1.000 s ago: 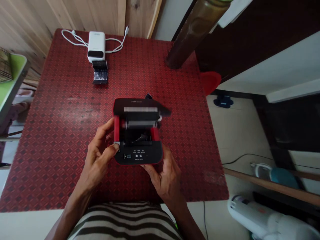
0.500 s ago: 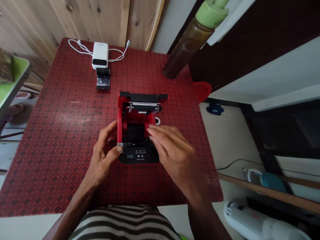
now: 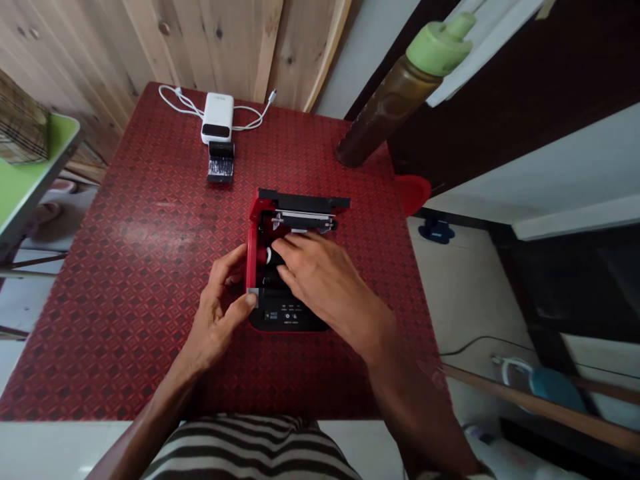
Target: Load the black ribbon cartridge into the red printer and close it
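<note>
A small red and black label printer (image 3: 253, 267) stands on the table with its lid (image 3: 310, 203) raised. My left hand (image 3: 220, 303) is closed on its left side, the thumb pressing the grey front corner and the fingers along the outer wall. Inside the open compartment, a dark roll with a white ring at its end (image 3: 269, 255) shows beside my right fingers. Reaching in from the right, my right hand (image 3: 325, 277) is closed over that roll and hides most of it. Buttons and printed markings show on the front panel (image 3: 287, 317).
A white power bank (image 3: 218, 113) with a white cable lies at the back left of the red patterned table (image 3: 150, 267). A short dark printed strip (image 3: 221, 170) lies before it. A tall brown bottle with a green cap (image 3: 390, 93) stands at the back right.
My right hand has moved left, from the printer's right wall into the compartment. The white ring seen by the right wall no longer shows there; one now shows inside at the left.
</note>
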`<control>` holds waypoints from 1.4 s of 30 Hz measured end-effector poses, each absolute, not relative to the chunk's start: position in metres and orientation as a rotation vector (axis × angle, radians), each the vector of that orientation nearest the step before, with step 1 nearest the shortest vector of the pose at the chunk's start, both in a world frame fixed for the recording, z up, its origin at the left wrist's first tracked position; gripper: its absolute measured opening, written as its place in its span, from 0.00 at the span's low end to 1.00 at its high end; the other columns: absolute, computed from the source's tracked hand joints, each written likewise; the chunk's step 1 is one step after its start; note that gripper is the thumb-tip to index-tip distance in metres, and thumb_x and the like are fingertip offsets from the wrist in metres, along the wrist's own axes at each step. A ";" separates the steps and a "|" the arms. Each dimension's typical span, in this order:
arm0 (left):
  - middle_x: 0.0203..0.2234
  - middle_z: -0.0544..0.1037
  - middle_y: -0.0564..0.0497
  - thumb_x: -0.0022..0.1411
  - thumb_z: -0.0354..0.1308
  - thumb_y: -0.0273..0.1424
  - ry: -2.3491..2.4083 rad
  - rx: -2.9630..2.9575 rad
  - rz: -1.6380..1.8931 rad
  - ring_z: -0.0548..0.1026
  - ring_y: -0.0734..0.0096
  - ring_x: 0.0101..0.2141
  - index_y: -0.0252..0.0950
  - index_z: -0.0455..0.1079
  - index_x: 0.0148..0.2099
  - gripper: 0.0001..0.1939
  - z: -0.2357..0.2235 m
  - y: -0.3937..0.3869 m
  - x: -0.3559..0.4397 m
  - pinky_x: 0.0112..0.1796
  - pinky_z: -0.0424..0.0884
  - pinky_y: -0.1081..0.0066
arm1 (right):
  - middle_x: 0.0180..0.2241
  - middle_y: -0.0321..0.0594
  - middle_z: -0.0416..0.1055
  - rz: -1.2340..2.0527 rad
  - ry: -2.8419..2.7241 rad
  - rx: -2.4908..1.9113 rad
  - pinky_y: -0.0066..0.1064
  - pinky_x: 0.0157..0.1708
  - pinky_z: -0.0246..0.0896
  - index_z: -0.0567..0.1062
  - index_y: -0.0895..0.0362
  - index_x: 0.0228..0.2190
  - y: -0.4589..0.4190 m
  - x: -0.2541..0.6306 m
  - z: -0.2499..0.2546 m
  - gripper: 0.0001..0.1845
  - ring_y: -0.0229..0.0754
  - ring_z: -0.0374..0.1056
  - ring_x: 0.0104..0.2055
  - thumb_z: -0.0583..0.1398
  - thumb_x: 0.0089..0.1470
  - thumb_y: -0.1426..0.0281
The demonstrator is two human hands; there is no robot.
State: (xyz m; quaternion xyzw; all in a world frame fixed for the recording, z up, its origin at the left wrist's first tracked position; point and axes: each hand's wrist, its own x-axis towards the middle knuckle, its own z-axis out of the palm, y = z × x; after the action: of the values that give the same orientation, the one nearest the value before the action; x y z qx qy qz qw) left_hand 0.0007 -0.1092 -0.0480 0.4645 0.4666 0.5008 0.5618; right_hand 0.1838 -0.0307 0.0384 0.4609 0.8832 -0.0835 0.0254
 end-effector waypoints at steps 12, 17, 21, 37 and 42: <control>0.73 0.75 0.44 0.75 0.66 0.46 1.123 1.124 1.192 0.77 0.43 0.68 0.49 0.67 0.79 0.34 -0.055 -0.111 -0.002 0.66 0.75 0.42 | 0.48 0.38 0.87 -0.663 2.914 2.578 0.44 0.45 0.79 0.83 0.44 0.54 -0.112 0.274 0.031 0.17 0.49 0.82 0.46 0.72 0.65 0.68; 0.74 0.74 0.45 0.76 0.65 0.45 1.161 1.161 1.228 0.73 0.41 0.72 0.49 0.69 0.78 0.33 -0.059 -0.111 -0.001 0.62 0.80 0.46 | 0.52 0.41 0.89 -1.323 2.494 2.796 0.42 0.47 0.82 0.84 0.47 0.52 -0.136 0.300 -0.023 0.15 0.48 0.85 0.50 0.69 0.63 0.68; 0.74 0.75 0.47 0.76 0.66 0.43 1.143 1.160 1.244 0.78 0.45 0.67 0.50 0.71 0.77 0.32 -0.061 -0.109 -0.001 0.63 0.79 0.47 | 0.49 0.42 0.89 -1.367 2.543 2.599 0.43 0.51 0.82 0.84 0.50 0.52 -0.133 0.286 -0.049 0.17 0.49 0.86 0.49 0.65 0.62 0.69; 0.74 0.75 0.47 0.75 0.66 0.45 1.165 1.124 1.222 0.76 0.43 0.69 0.51 0.71 0.77 0.33 -0.062 -0.110 -0.002 0.66 0.77 0.44 | 0.43 0.42 0.89 -1.171 2.590 2.545 0.45 0.47 0.82 0.86 0.50 0.52 -0.113 0.313 -0.045 0.16 0.48 0.86 0.43 0.62 0.67 0.69; 0.75 0.74 0.48 0.75 0.66 0.45 1.153 1.139 1.221 0.78 0.44 0.67 0.52 0.71 0.77 0.32 -0.062 -0.109 -0.003 0.66 0.76 0.46 | 0.47 0.44 0.86 -1.199 2.662 2.499 0.44 0.44 0.79 0.82 0.52 0.54 -0.056 0.296 -0.059 0.19 0.48 0.82 0.42 0.69 0.62 0.63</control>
State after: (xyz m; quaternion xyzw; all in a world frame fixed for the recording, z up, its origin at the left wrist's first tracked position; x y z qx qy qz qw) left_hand -0.0027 -0.1085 -0.0624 0.4768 0.4825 0.5109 0.5281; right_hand 0.2957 -0.0557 -0.0589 0.6107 0.6504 -0.2930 -0.3437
